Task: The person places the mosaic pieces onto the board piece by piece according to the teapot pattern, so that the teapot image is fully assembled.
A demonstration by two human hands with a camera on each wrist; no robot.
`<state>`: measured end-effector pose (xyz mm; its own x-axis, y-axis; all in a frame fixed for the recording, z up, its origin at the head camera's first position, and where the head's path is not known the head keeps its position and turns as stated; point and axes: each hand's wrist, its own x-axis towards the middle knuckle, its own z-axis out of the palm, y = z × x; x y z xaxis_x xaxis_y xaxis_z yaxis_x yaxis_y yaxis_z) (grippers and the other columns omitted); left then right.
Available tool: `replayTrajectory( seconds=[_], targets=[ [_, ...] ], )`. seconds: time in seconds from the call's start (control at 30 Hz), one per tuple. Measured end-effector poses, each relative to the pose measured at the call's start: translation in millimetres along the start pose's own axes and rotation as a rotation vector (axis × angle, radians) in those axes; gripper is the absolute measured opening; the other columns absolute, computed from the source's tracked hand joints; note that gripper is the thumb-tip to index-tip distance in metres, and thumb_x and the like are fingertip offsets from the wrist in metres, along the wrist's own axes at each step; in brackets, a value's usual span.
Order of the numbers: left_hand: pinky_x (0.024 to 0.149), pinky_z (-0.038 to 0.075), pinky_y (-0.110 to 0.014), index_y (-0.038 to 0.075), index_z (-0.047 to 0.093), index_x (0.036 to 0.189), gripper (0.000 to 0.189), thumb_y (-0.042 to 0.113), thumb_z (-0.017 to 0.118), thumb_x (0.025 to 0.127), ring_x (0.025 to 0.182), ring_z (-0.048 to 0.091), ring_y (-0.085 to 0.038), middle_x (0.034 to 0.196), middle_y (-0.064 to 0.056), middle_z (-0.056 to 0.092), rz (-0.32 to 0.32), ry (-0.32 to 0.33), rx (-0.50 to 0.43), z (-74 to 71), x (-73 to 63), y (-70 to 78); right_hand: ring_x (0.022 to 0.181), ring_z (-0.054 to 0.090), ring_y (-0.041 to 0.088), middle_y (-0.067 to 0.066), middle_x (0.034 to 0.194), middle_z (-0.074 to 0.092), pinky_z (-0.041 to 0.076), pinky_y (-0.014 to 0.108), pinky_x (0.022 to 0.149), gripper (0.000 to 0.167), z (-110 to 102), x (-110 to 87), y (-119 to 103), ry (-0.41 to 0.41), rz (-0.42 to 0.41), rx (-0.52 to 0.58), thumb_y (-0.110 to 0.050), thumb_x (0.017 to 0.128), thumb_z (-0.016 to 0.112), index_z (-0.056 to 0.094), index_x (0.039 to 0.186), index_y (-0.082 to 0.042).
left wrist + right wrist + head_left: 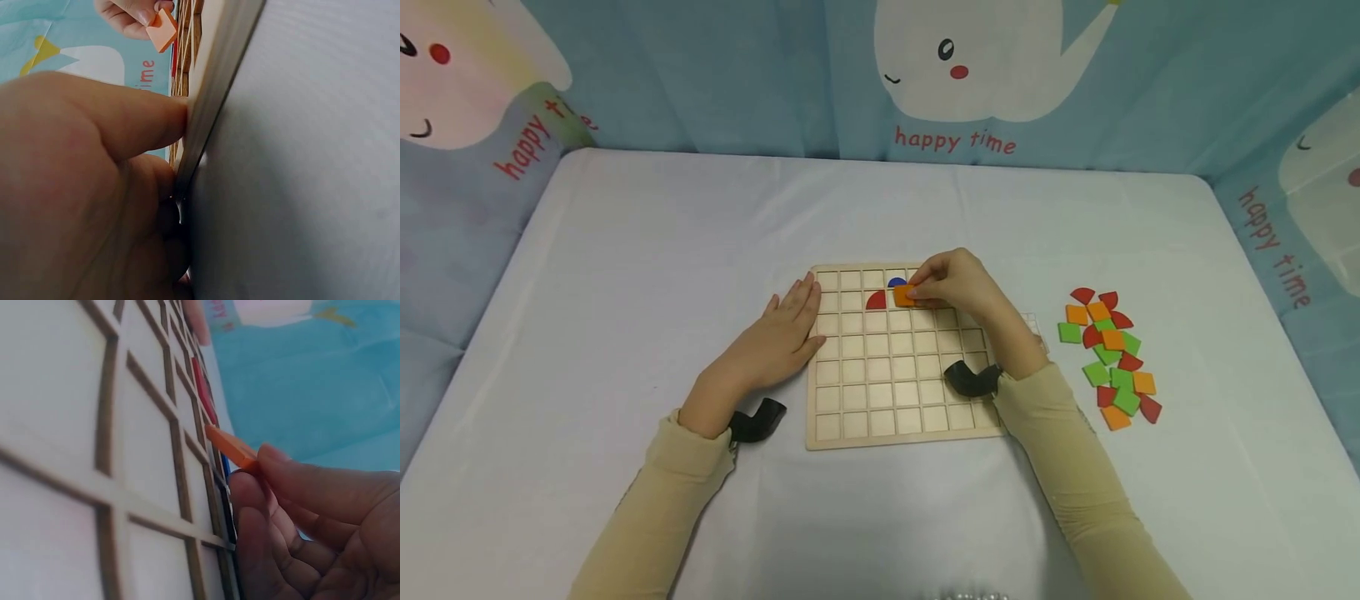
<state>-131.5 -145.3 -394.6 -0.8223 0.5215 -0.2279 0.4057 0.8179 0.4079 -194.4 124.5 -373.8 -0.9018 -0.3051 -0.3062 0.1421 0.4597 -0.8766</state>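
Observation:
My right hand [958, 286] pinches an orange square tile [902, 296] between thumb and fingertips over the upper part of a wooden grid board [855, 392]. In the right wrist view the orange tile [232, 449] tilts, one edge close to the grid slats. A red quarter-circle piece [877, 301] lies in the cell to its left, and a blue rounded piece [897, 282] shows just behind it. My left hand [772, 342] rests at the board's left edge, fingers extended, with its thumb [147, 119] against the rim in the left wrist view.
Right of the board lies a loose pile of red quarter-circles [1092, 337], green squares [1096, 374] and orange squares [1144, 383] on the white table [700, 217]. A black wrist mount [972, 379] hangs over the board's lower right. Blue printed curtains [737, 83] border the table.

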Motion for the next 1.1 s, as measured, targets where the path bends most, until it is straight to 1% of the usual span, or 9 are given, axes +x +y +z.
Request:
replayTrajectory(
  seconds=[0.1,0.23,0.47,0.7,0.97,1.1],
  targets=[
    [0.112,0.003,-0.053,-0.007,0.002,0.148,0.069,0.026,0.041,0.101,0.143,-0.004,-0.033,0.155,-0.020,-0.007,0.002,-0.004,0.002,0.5,1.0,0.6,0.070,0.067,0.017,0.017,0.089,0.068,0.056,0.030,0.067,0.012,1.0,-0.1,2.7,0.002,0.013,0.023,-0.001,0.086,0.068,0.067,0.093,0.008],
    [0.113,0.003,-0.052,-0.007,0.002,0.148,0.069,0.026,0.042,0.101,0.143,-0.005,-0.033,0.155,-0.019,-0.007,-0.003,-0.009,0.002,0.5,1.4,0.9,0.069,0.068,0.018,0.017,0.087,0.069,0.056,0.030,0.066,0.014,1.5,0.3,5.4,0.004,0.008,0.013,-0.003,0.085,0.069,0.067,0.093,0.008],
    [0.113,0.003,-0.052,-0.007,0.001,0.147,0.070,0.026,0.042,0.101,0.142,-0.005,-0.033,0.155,-0.019,-0.008,-0.007,-0.011,0.007,0.5,1.6,0.7,0.070,0.068,0.019,0.018,0.088,0.070,0.056,0.029,0.066,0.015,2.0,1.1,6.0,0.019,0.007,-0.011,-0.005,0.086,0.069,0.070,0.094,0.007],
    [0.112,0.003,-0.053,-0.007,0.001,0.147,0.069,0.025,0.042,0.101,0.142,-0.004,-0.034,0.155,-0.020,-0.007,-0.001,-0.004,0.005,1.0,2.1,-0.1,0.069,0.068,0.017,0.018,0.089,0.070,0.056,0.029,0.066,0.016,2.3,1.0,4.8,0.027,0.021,0.006,-0.005,0.086,0.069,0.070,0.095,0.008],
    [0.113,0.003,-0.052,-0.007,0.001,0.148,0.070,0.026,0.041,0.101,0.143,-0.005,-0.033,0.155,-0.019,-0.007,-0.004,-0.011,0.006,1.0,2.3,-0.2,0.069,0.068,0.017,0.019,0.089,0.070,0.056,0.029,0.065,0.015,2.9,0.7,3.7,0.028,0.022,0.026,-0.004,0.085,0.069,0.070,0.095,0.008],
    [0.112,0.003,-0.053,-0.008,0.002,0.147,0.069,0.025,0.041,0.101,0.142,-0.004,-0.033,0.155,-0.020,-0.006,0.002,0.001,0.000,0.9,1.7,0.5,0.071,0.069,0.017,0.019,0.090,0.070,0.056,0.030,0.067,0.016,2.4,-0.2,3.1,0.027,0.030,0.040,-0.003,0.085,0.069,0.070,0.096,0.009]
  ],
)
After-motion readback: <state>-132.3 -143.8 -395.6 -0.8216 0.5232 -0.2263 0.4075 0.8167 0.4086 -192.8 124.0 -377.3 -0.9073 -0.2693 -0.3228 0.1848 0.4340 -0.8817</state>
